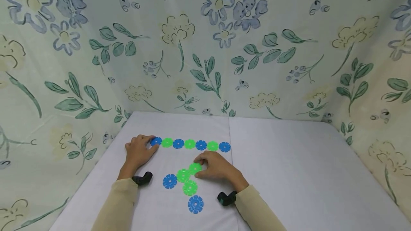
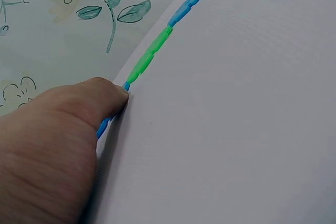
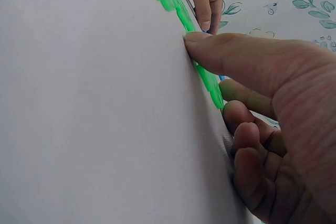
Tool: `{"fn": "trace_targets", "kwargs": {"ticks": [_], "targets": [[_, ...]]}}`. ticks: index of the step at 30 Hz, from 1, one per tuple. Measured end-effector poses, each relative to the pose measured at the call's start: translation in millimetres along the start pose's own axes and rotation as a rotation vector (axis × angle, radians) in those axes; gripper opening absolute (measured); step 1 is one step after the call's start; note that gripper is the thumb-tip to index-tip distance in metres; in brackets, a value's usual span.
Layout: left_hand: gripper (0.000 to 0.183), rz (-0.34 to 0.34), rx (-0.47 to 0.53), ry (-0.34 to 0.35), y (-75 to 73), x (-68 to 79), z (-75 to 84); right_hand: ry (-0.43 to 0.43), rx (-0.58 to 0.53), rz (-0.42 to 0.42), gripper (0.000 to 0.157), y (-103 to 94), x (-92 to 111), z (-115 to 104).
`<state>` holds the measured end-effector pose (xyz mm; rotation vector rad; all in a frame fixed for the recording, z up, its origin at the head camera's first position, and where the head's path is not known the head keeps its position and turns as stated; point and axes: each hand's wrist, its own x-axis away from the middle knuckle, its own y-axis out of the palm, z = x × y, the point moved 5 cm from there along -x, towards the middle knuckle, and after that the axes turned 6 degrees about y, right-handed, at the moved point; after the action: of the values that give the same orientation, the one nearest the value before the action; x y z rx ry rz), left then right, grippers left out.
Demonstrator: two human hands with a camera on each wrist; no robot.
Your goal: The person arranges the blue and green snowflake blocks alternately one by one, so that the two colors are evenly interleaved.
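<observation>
My left hand [image 1: 138, 151] holds the blue notched plastic disc [image 1: 156, 141] at the left end of a row, index finger at its far edge and thumb at its near edge. The left wrist view shows the thumb pressed against that disc's side. Closer to me, my right hand [image 1: 216, 167] pinches a green notched plastic disc [image 1: 195, 168] between thumb and index finger, flat over the cloth. This disc overlaps the edge of another green disc [image 1: 183, 175]. In the right wrist view, the thumb lies across the green disc [image 3: 210, 85].
The row continues right with alternating green [image 1: 167, 142] and blue discs [image 1: 178, 143], ending in a blue disc [image 1: 225, 147]. Nearer me lie a green disc [image 1: 190, 188] and two blue discs, one left [image 1: 170, 181], one nearest [image 1: 195, 204]. A floral curtain [image 1: 205, 45] rises behind the white-covered table [image 1: 289, 170].
</observation>
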<state>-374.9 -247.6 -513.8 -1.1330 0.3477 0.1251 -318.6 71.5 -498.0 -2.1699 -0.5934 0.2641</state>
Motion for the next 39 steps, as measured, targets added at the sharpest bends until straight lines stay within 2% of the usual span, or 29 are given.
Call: {"fn": "trace_targets", "kwargs": {"ticks": [25,39], "targets": [[0.051,-0.007,0.005,-0.003,1.6,1.4,2.8,-0.004,0.053,0.006,0.043,-2.0,2.2,-3.0],[0.051,-0.015,0.006,-0.004,0.3,-0.9,-1.0,-0.072,0.055,0.031,0.041,-3.8,0.1,-5.3]]}}
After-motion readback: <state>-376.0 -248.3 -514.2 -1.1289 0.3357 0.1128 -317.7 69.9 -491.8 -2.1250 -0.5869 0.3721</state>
